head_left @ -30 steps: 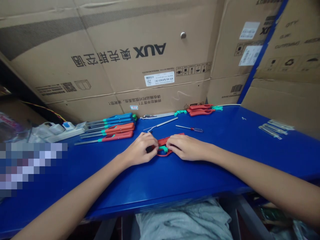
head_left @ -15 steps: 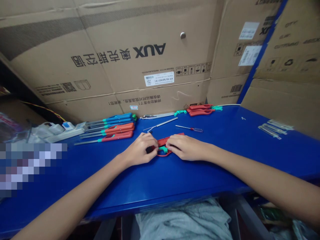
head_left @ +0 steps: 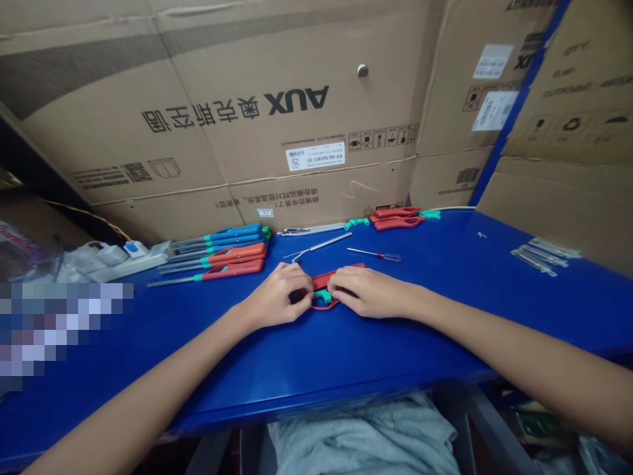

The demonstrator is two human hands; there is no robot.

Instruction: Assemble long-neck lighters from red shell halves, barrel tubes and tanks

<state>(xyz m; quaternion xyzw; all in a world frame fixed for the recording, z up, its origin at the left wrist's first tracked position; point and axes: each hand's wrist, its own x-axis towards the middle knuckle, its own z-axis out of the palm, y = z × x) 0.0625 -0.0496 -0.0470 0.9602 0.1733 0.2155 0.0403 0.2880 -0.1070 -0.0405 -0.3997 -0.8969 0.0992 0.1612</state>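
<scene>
A red plastic lighter handle (head_left: 322, 285) with a teal trigger lies on the blue table (head_left: 316, 356) near its middle. My left hand (head_left: 274, 297) grips its left end, fingers curled over it. My right hand (head_left: 368, 290) covers its right part, fingertips pressing on the top. Both hands rest on the table. Most of the handle is hidden under my fingers.
A row of blue and red long-nosed lighters (head_left: 222, 254) lies at the back left, more red ones (head_left: 398, 218) at the back right. A metal tube (head_left: 319, 245) and a small screwdriver (head_left: 376, 254) lie behind my hands. Cardboard boxes (head_left: 237, 119) wall the table. Clear strips (head_left: 541, 254) lie at right.
</scene>
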